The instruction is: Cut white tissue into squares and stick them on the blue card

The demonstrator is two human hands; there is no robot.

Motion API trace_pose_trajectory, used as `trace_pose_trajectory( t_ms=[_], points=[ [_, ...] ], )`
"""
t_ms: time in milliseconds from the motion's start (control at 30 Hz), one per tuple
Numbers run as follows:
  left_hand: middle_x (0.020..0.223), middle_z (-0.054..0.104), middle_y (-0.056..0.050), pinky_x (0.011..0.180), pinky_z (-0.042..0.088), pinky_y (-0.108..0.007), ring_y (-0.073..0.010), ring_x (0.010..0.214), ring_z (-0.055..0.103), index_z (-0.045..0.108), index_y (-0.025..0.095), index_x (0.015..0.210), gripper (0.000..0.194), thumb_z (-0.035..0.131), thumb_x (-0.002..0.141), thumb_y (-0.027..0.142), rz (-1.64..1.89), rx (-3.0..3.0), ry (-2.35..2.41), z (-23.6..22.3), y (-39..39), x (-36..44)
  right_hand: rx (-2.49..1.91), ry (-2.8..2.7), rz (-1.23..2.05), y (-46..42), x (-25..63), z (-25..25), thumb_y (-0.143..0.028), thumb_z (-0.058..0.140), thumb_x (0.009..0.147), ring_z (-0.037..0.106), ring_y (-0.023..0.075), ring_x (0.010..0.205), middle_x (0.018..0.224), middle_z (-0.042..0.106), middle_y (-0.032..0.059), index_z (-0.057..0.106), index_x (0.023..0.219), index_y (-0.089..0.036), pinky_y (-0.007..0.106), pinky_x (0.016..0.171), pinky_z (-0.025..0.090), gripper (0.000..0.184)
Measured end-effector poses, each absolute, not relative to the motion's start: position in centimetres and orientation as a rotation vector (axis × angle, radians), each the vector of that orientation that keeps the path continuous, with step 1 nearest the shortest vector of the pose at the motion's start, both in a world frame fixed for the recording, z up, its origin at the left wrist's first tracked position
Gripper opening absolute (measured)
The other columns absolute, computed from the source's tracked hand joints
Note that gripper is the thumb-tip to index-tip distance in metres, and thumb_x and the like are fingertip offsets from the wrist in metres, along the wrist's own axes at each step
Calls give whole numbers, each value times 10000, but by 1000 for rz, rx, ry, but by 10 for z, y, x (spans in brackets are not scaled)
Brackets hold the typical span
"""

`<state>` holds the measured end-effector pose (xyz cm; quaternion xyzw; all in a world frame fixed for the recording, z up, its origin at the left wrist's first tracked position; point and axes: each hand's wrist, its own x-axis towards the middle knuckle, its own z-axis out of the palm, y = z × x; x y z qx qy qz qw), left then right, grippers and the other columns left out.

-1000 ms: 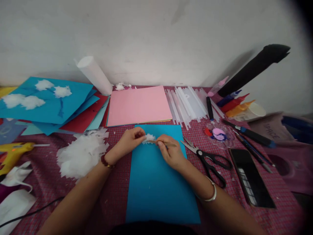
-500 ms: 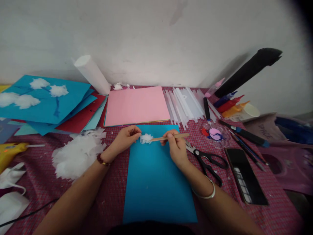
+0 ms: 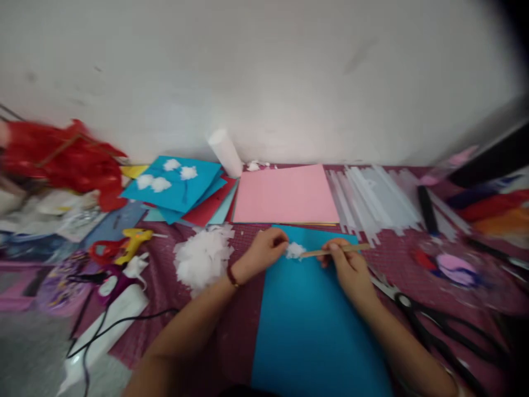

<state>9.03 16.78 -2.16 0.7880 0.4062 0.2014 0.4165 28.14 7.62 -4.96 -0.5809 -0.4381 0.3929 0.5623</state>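
A blue paper sheet (image 3: 314, 331) lies lengthwise in front of me. Near its far end sits a small clump of white paper bits (image 3: 295, 250). My right hand (image 3: 349, 270) grips a flat wooden craft stick (image 3: 313, 253), its tip touching the clump's right side. My left hand (image 3: 265, 248) is at the clump's left edge, thumb and fingers pinched together; whatever they hold is hidden. Left of the sheet, a heap of white paper pieces (image 3: 202, 256) rests on the checked cloth (image 3: 243, 314).
Pink paper (image 3: 287, 196) lies behind the sheet, beside translucent sticks (image 3: 363, 198). Blue cards with white tufts (image 3: 173, 187) are stacked left, near a yellow glue gun (image 3: 134, 242) and white power strip (image 3: 105, 336). Black-handled scissors (image 3: 438, 322) and a paint palette (image 3: 457, 270) are right.
My view has swung left, so the scene shifts right and more of the left side shows. Both hands keep nearly the same places at the white clump.
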Motion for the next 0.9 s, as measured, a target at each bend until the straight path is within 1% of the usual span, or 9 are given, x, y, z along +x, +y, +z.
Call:
trace_pose_trajectory(
  t_ms=[67, 133, 200, 267, 367, 500, 633, 767, 900],
  points=[
    [820, 629, -52, 724, 452, -329, -182, 771, 561, 601, 188, 808, 66, 545, 798, 155, 510, 2169, 1013, -13, 159, 88, -1388, -1052, 938, 79, 283, -55, -462, 488, 899, 568, 223, 578, 655, 634, 33, 577, 825, -235, 352, 560, 457, 254],
    [870, 626, -69, 751, 451, -344, -204, 826, 569, 607, 208, 853, 79, 536, 835, 178, 448, 2365, 985, -1, 152, 78, -1393, -1067, 956, 81, 283, -57, -469, 492, 893, 577, 217, 580, 680, 648, 36, 581, 823, -232, 345, 555, 462, 263],
    [857, 621, -64, 744, 448, -355, -219, 838, 570, 608, 226, 826, 84, 532, 847, 197, 403, 2439, 1017, 13, 151, 57, -1396, -1077, 958, 81, 282, -56, -477, 485, 894, 581, 207, 579, 685, 652, 34, 581, 820, -225, 334, 553, 464, 279],
    [782, 609, -51, 708, 436, -371, -224, 777, 558, 596, 226, 753, 137, 506, 849, 186, 403, 2448, 1120, 26, 159, 27, -1411, -1092, 942, 81, 281, -53, -479, 473, 899, 584, 200, 579, 670, 647, 28, 579, 820, -218, 324, 557, 463, 293],
    [774, 610, -63, 738, 436, -383, -226, 773, 555, 615, 198, 764, 175, 463, 838, 154, 435, 2453, 1348, 35, 181, -20, -1423, -1102, 930, 81, 280, -50, -475, 466, 903, 579, 189, 567, 657, 640, 19, 578, 820, -213, 314, 557, 459, 297],
    [967, 636, -97, 885, 427, -413, -241, 952, 566, 681, 177, 909, 301, 415, 804, 83, 286, 2568, 1348, 34, 207, -58, -1397, -1092, 948, 81, 279, -50, -476, 459, 906, 578, 185, 568, 658, 630, 18, 570, 805, -210, 314, 561, 460, 305],
    [1209, 567, -106, 1013, 365, -440, -253, 1169, 481, 679, 198, 1004, 309, 459, 808, 104, 142, 2652, 1217, 27, 218, -64, -1385, -1081, 958, 81, 280, -53, -466, 465, 907, 580, 184, 566, 663, 631, 15, 562, 812, -210, 316, 565, 458, 289],
    [1212, 580, -124, 1013, 362, -456, -264, 1159, 495, 677, 177, 846, 187, 493, 817, 153, 57, 2653, 1219, 28, 221, -60, -1379, -1089, 973, 81, 281, -56, -458, 456, 914, 584, 188, 569, 663, 639, 15, 559, 824, -212, 316, 566, 451, 281],
    [1162, 603, -124, 987, 385, -451, -266, 1116, 525, 631, 179, 738, 134, 542, 805, 254, 290, 2543, 1346, 48, 214, -59, -1359, -1071, 982, 81, 282, -55, -455, 459, 913, 583, 179, 580, 675, 638, 11, 565, 819, -210, 308, 584, 455, 282]
  ],
)
